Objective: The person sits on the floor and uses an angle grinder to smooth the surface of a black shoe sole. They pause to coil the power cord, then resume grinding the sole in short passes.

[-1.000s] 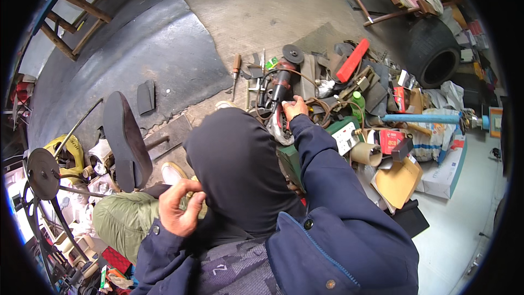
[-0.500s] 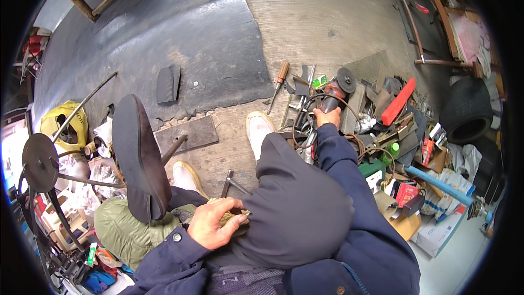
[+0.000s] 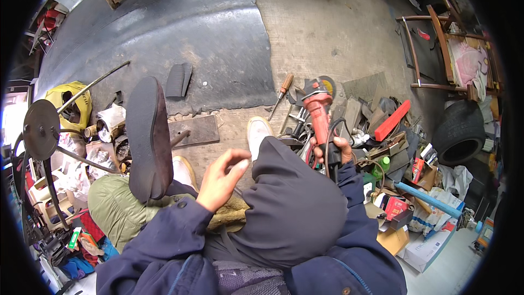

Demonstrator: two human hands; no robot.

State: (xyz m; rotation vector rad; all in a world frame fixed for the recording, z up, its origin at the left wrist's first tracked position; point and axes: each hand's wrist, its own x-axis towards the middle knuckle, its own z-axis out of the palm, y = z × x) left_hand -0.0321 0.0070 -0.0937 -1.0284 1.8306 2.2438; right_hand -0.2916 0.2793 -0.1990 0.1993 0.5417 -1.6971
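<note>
My right hand (image 3: 343, 151) grips the black handle end of a red angle grinder (image 3: 316, 110), which is raised with its disc head pointing away from me. Over my lap hovers my left hand (image 3: 219, 181), empty, with thumb and fingers apart. Below it a yellowish-brown cloth (image 3: 226, 217) lies by the dark apron over my knee. A dark shoe (image 3: 148, 136) sits upside down to the left, its black sole showing; what supports it underneath is mostly hidden.
Tools and scraps lie heaped at right, with a red bar (image 3: 393, 121) and a tire (image 3: 459, 132). A screwdriver (image 3: 284, 88) and rubber sole pieces (image 3: 179, 80) lie ahead. At left stand a round metal plate (image 3: 41, 130) and a yellow bag (image 3: 70, 105).
My right hand has lifted the angle grinder off the tool heap and brought it nearer. My left hand has risen off the cloth, its fingers opening.
</note>
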